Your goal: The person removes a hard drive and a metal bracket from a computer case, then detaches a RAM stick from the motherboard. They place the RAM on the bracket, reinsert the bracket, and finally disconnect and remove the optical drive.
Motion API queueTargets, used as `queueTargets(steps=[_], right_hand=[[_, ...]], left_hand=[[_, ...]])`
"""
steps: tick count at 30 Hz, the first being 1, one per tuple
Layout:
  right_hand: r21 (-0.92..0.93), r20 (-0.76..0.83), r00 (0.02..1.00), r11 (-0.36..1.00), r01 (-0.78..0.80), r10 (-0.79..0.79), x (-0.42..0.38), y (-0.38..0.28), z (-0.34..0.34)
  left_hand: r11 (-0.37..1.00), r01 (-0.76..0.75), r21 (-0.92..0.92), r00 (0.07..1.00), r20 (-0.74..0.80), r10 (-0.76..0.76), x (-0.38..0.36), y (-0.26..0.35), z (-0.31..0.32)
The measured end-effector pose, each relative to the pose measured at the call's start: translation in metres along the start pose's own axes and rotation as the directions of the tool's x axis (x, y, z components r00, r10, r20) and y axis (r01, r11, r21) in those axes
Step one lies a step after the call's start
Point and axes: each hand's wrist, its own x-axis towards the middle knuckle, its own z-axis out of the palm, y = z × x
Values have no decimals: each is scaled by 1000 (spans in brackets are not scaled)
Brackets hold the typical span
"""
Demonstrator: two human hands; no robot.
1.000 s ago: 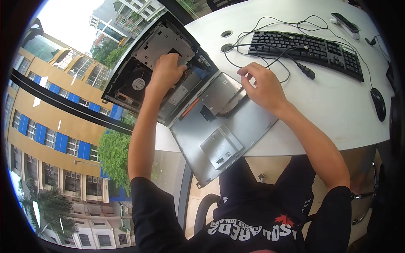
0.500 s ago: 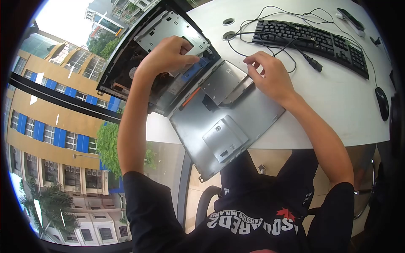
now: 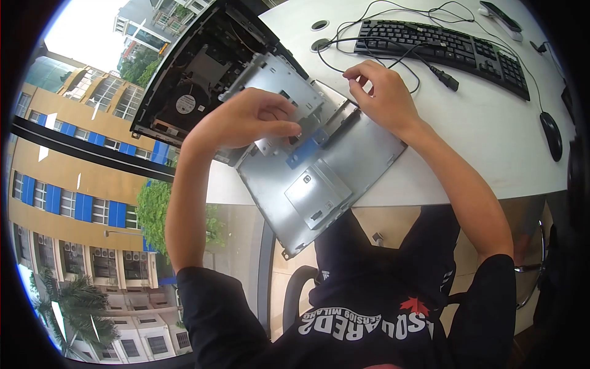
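Observation:
My left hand [image 3: 255, 120] grips a silver metal drive bracket [image 3: 276, 77] with a blue plastic strip [image 3: 307, 147], thumb and fingers closed on its edge. The bracket is tilted between the computer case [image 3: 212, 67] and the silver side panel [image 3: 264, 178]. Inside the case a round fan [image 3: 186, 104] shows. My right hand [image 3: 387, 98] hovers by the panel's far right edge, fingers loosely curled, with a gap between thumb and forefinger and nothing visible in it. A smaller metal box on the panel is mostly hidden behind the bracket.
A black keyboard [image 3: 442, 55] with tangled cables and a power plug [image 3: 447, 80] lies on the white table [image 3: 467, 129]. A mouse [image 3: 551, 135] and a phone [image 3: 501, 15] are at the right. A window [image 3: 92, 163] borders the left side.
My left hand has brought the bracket out of the case, down and right over the panel, uncovering the fan. My right hand has moved slightly up and left.

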Motion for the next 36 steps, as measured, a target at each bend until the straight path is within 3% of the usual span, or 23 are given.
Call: queueTargets(steps=[3,10,16,22,25,28,32,36], right_hand=[[2,-15,1000,1000,-7,7,1,1,0],[10,-46,999,1000,-7,8,2,3,-1],[97,-85,995,994,-41,50,7,10,-1],[127,-77,993,989,-80,90,9,8,-4],[136,-93,993,989,-60,72,8,10,-2],[143,-129,991,990,-4,23,10,9,0],[149,-81,995,988,-43,56,9,6,-2],[161,-60,995,985,-64,74,9,5,-2]], left_hand=[[991,-27,-132,982,184,51,9,-8,7],[971,34,-237,961,276,34,34,-6,29],[981,25,-194,946,322,39,57,3,45],[983,76,-166,980,194,-44,70,8,60],[977,40,-210,978,209,5,71,7,64],[988,32,-151,980,197,-2,72,7,64],[995,-28,-99,984,172,45,65,10,63],[980,-180,87,982,-46,184,52,11,55]])
